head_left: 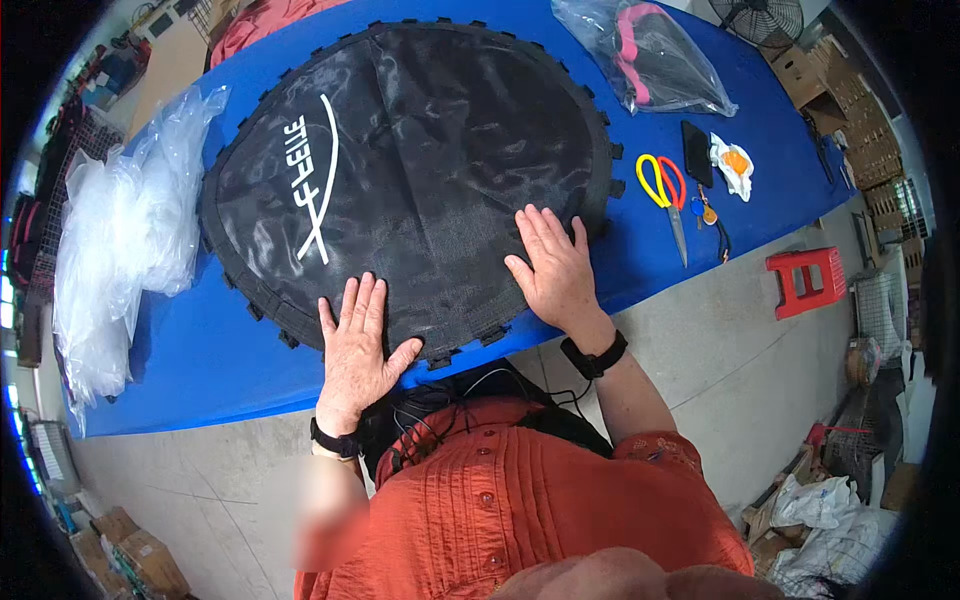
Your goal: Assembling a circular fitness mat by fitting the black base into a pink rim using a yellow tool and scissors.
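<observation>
Black mesh makes the round sheet [450, 190], which lies on the blue tabletop [190, 350] with its 6 o'clock rim very near to the tabletop's near edge. On this sheet, at about half past 6, the left hand [355, 340] rests flat with the thumb spread wide, and it holds nothing. At about 4 o'clock the right hand [555, 265] also lies flat, its fingers close together, its thumb apart, and it grips nothing. If both hands pull toward the body, I think the sheet could slip over the near edge, because little margin remains there. The small tabs [437, 361] along the rim could perhaps catch on clothing.

At 3 o'clock of the sheet, the scissors [668, 195] point their blades toward the tabletop's edge; a wide sweep of the right arm could push them down, together with the keys [709, 214] beside them. Farther, at 9 o'clock, clear plastic [135, 220] lies in a loose heap; being light and perhaps slippery, it could slide off if it is bumped.
</observation>
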Tool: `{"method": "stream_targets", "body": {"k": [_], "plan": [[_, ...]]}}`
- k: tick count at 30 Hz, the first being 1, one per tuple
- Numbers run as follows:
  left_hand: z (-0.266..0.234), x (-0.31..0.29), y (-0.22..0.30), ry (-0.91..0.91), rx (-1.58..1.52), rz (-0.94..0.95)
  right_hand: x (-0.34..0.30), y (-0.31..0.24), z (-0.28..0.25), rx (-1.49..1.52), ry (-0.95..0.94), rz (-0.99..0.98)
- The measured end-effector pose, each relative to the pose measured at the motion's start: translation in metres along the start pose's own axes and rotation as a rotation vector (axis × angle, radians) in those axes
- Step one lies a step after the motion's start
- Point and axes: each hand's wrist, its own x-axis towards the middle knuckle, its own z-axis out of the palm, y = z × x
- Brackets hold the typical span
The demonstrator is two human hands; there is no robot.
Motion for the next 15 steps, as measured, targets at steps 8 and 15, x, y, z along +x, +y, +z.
{"method": "stream_targets", "body": {"k": [8,15], "plan": [[-0.0007,0.0012,0.0042,0.032,-0.035,0.009,0.0006,0.0024,-0.0018,-0.01,0.009,-0.005],[0.0,0.0015,0.0046,0.04,-0.057,0.011,-0.0002,0.0028,-0.0024,-0.034,-0.01,-0.004]]}}
